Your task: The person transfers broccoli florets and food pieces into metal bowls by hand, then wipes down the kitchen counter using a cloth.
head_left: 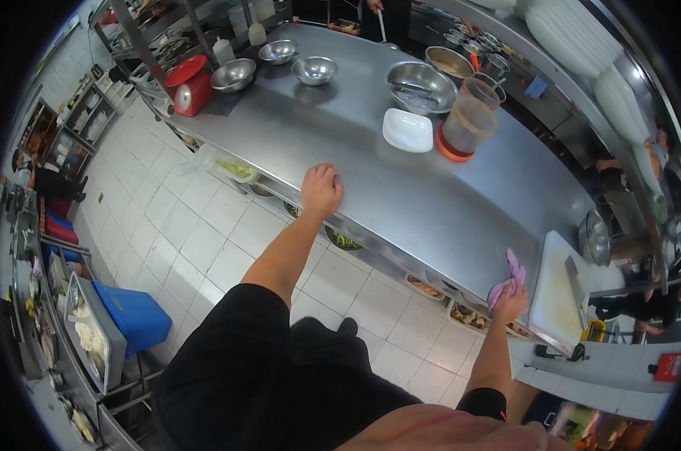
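Note:
My right hand [512,299] is closed round a crumpled pink-purple cloth [515,264] at the right end of the steel table [318,120]. The cloth touches the tabletop, and part of it sticks out beyond my fingers. Close by on the right lies a white cutting board [557,282] with a cleaver [577,286] on it. My left hand [322,189] rests on the table's near edge, fingers slightly bent and apart, with nothing held.
Toward the back stand a white dish [407,131], a clear container with an orange base [467,124] and a large steel bowl [419,84]. Smaller bowls [314,71] and a red scale [191,86] are at the left. Food trays [468,316] sit under the near edge.

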Demonstrator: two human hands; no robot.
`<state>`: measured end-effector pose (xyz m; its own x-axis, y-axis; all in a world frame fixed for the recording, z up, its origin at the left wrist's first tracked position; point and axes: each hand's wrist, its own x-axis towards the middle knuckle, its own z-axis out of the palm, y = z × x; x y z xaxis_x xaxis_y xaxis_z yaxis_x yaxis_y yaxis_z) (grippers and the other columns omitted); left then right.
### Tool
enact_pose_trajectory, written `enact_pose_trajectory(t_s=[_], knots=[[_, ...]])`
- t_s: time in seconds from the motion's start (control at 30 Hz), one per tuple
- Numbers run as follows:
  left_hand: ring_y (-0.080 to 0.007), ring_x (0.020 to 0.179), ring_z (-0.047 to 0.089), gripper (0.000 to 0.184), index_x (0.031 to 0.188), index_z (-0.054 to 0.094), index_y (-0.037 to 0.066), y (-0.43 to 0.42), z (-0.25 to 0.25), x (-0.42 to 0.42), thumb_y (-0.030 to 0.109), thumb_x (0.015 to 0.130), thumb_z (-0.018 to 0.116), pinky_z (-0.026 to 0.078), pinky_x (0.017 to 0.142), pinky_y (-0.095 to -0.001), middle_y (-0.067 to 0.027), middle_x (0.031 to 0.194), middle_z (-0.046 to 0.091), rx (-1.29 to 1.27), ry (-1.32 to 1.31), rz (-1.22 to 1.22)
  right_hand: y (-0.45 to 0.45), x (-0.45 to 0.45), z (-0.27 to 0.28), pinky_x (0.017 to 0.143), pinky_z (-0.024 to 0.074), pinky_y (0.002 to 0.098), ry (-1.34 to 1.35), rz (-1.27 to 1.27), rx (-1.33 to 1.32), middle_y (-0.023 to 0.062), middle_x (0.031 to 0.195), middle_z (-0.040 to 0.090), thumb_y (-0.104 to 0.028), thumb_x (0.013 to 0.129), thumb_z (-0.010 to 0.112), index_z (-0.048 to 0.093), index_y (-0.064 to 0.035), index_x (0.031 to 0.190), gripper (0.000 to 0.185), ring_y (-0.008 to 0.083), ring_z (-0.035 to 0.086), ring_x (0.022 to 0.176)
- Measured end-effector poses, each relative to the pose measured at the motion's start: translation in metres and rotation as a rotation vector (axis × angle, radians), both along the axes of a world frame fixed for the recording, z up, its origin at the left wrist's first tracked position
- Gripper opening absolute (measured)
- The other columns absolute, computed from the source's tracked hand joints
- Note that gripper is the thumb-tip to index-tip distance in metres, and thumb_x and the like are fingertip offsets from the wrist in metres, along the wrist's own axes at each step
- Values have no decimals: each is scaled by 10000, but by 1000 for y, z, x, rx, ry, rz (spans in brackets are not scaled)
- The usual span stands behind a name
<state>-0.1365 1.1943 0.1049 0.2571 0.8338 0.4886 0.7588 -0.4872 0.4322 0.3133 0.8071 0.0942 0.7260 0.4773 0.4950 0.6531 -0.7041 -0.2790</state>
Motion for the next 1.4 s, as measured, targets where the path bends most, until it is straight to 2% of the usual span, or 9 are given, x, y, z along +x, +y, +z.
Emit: enact_pose_trajectory(t_s=[0.43, 0.47, 0.6, 0.77, 0.87, 1.1, 1.17, 1.27, 1.4], knots=[[-381, 1171, 518, 387, 1157, 615, 33, 32, -3, -23, 198, 811, 668, 363, 1062, -506, -153, 1221, 625, -326, -426, -86, 53, -51, -12, 1008, 444, 505, -51, -293, -173, 214, 1278, 612, -300, 880, 571, 678, -109, 1219, 403, 403, 567, 1178], [-282, 866, 639, 442, 1237, 549, 38, 54, -10, -29, 239, 874, 701, 518, 832, -405, -152, 1135, 635, -432, -385, -53, 69, -70, -15, 988, 451, 509, -70, -290, -168, 210, 1252, 621, -295, 872, 579, 681, -112, 1212, 399, 401, 577, 1154], [-156, 704, 622, 677, 1397, 301, 62, 229, 6, -59, 335, 922, 699, 502, 532, -289, -82, 939, 596, -880, -1133, -41, 149, -179, -13, 955, 471, 506, 55, -225, -152, 198, 1230, 634, -272, 840, 610, 707, -101, 1152, 368, 396, 592, 1126], [-204, 607, 650, 674, 1363, 365, 32, 429, 43, -84, 434, 921, 676, 562, 481, -338, -125, 947, 636, -1102, -1045, 149, 301, -326, 5, 933, 485, 447, 140, 183, 39, 155, 1146, 680, -134, 780, 632, 743, -164, 1007, 255, 351, 619, 1069], [-257, 579, 688, 429, 1272, 513, -27, 482, -4, -75, 158, 885, 522, 574, 496, -381, -189, 878, 677, -1171, -944, -86, 393, -373, 33, 910, 522, 391, 500, 420, 236, 115, 1085, 706, -76, 772, 638, 729, -109, 1021, 267, 312, 669, 1023], [-295, 573, 708, 420, 1306, 578, 50, 351, 100, -100, 113, 898, 505, 593, 572, -423, -221, 850, 716, -1056, -419, -450, 572, -388, 136, 921, 512, 392, 478, 783, 342, 155, 1130, 692, -100, 815, 649, 708, -84, 1073, 265, 330, 663, 1055], [-305, 576, 708, 439, 1324, 584, 72, 339, 120, -106, 113, 895, 500, 596, 603, -430, -231, 858, 717, -1069, -371, -512, 611, -395, 122, 906, 517, 394, 37, 751, -171, 146, 1164, 684, -130, 814, 646, 699, -87, 1112, 305, 335, 658, 1061], [-455, 1078, 632, 452, 1318, 574, 68, 366, 101, -116, 100, 874, 496, 509, 933, -465, -291, 1080, 669, -868, -340, -516, 639, -402, 112, 866, 532, 391, 515, 1008, -338, 126, 1102, 704, -139, 803, 647, 728, -93, 1070, 283, 320, 679, 982], [-318, 575, 706, 410, 1273, 549, -28, 442, 115, -138, 65, 877, 503, 576, 570, -448, -247, 822, 708, -785, -614, -171, 641, -405, 162, 824, 534, 341, 1027, 1213, -290, 110, 998, 725, -95, 815, 631, 740, -52, 1011, 229, 236, 687, 888]])
